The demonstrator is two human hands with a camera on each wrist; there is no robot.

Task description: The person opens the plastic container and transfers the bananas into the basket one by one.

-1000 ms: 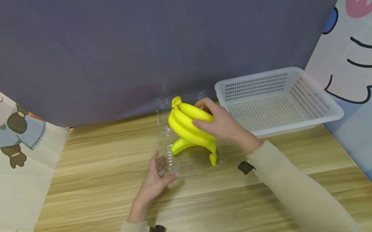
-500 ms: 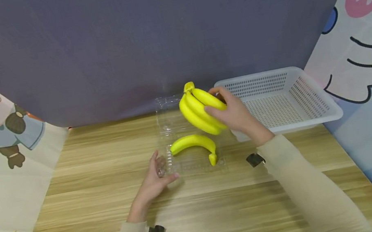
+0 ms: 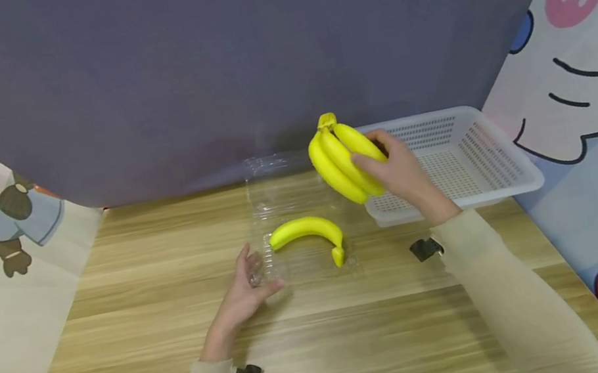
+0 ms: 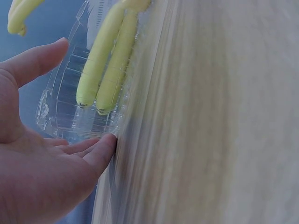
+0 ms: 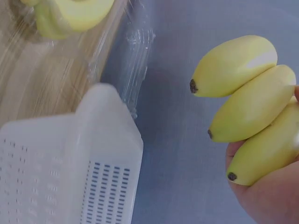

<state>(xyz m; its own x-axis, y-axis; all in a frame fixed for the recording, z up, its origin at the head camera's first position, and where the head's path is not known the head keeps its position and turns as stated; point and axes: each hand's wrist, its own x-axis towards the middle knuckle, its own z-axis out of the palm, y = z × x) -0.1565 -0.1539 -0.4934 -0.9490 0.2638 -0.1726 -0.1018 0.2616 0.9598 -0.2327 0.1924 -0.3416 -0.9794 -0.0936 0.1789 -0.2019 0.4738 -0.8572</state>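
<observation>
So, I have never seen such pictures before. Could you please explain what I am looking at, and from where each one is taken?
There is no machine here: a person works with two bare hands and wears three small cameras. The wide picture comes from a camera on the head, looking down at a wooden table. The other two come from cameras on the wrists, so they show each hand from very close.

On the table lies an open clear plastic box with one banana in it. To the right stands a white basket.

The right hand holds a bunch of bananas in the air, over the near left edge of the basket. The left hand is open and touches the corner of the box with its fingertips; the left wrist picture shows this touch.
</observation>
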